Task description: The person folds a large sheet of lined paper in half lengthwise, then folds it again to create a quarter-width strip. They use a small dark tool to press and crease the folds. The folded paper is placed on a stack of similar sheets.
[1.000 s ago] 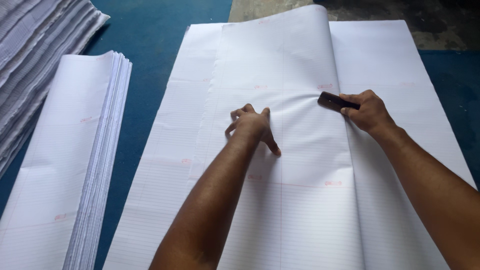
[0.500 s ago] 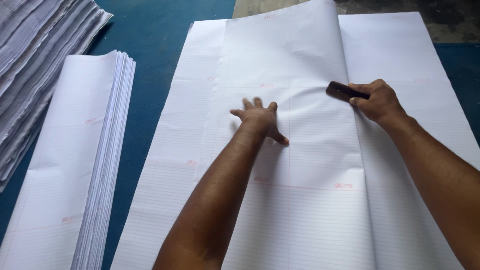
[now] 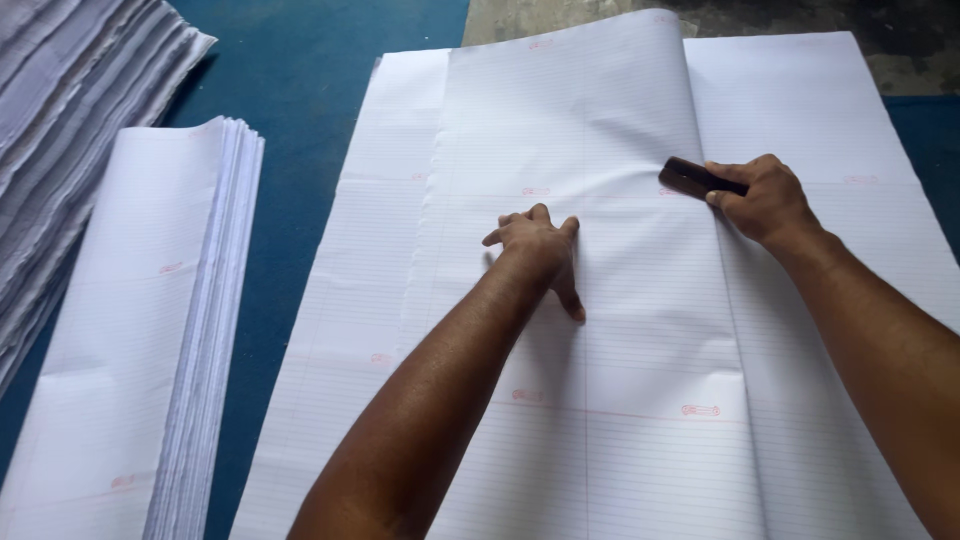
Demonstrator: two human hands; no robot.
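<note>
Right grip [image 3: 765, 200] clamped on dark creasing block [image 3: 695, 178], left hand [image 3: 535, 245] flat on folded ruled sheet [image 3: 600, 330]

Under my left hand [image 3: 535, 245] fingers: big folded sheet [image 3: 600, 330] is thin white paper, matt, faintly ruled, smooth with slight ripples just past the fingertips. Between my right hand [image 3: 765, 200] fingers: dark block [image 3: 690, 178], looks like wood or hard plastic, can't tell which, dull sheen, smooth. Sheets below [image 3: 830, 110] beyond my right fingers are the same matt ruled paper. Well off from my left fingers: folded stack [image 3: 150, 330], paper, layered edges slightly ragged; loose pile [image 3: 70, 110], greyer paper, rough edges. Blue surface [image 3: 320, 90] is matt, maybe cloth or mat. Grey floor [image 3: 800, 15] beyond looks rough, like concrete
</note>
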